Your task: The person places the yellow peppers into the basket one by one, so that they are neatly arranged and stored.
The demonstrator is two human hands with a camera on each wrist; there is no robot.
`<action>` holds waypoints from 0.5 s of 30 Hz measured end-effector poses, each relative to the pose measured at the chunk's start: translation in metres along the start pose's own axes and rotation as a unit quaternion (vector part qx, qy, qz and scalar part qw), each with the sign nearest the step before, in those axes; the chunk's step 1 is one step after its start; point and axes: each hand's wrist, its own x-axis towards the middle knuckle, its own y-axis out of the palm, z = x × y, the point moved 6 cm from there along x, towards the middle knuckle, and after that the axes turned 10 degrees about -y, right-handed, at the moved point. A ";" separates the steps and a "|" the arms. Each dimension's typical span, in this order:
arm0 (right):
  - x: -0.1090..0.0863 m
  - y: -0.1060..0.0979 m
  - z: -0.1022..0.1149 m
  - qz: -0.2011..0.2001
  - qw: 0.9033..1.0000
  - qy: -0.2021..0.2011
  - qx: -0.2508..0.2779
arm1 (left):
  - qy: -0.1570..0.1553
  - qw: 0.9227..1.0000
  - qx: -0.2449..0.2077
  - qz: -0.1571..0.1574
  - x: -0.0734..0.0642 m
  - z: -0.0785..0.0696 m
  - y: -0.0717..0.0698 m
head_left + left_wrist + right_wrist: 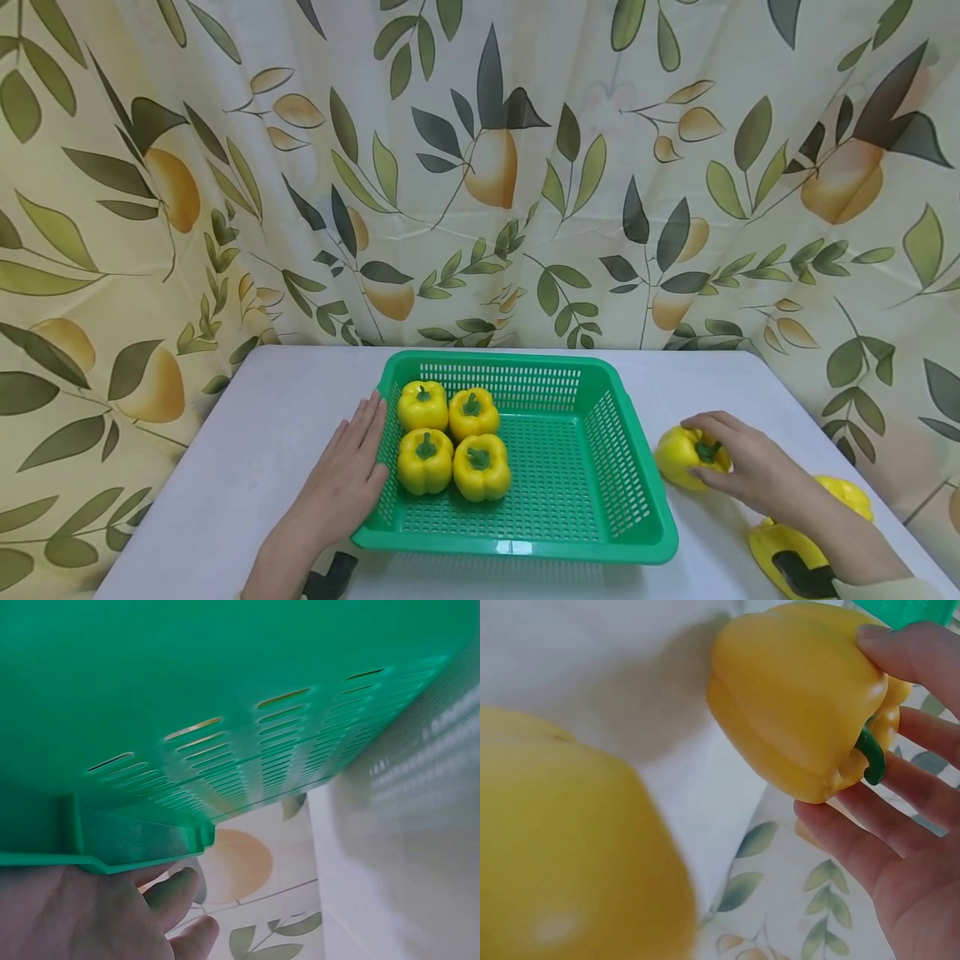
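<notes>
My right hand (757, 467) grips a yellow bell pepper (672, 460) between thumb and fingers, just right of the green plastic basket (517, 547). In the right wrist view, the thumb lies on one side of this pepper (795, 697) and the fingertips on the other, with the green stem toward the palm. My left hand (345, 475) rests along the basket's left rim with its fingers straight. From the left wrist view, the hand (97, 915) lies against the rim's outer edge. Several yellow bell peppers (481, 468) stand stem up in the basket's left half.
More yellow peppers (847, 493) lie on the table's right side, partly hidden by my right forearm; one (570, 847) looms close in the right wrist view. A white cloth covers the table (225, 467). Behind it hangs a leaf-patterned curtain (480, 250).
</notes>
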 end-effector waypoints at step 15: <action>0.012 -0.033 0.018 -0.043 0.996 -0.057 -0.060 | 0.001 1.000 0.003 0.004 0.000 -0.001 -0.001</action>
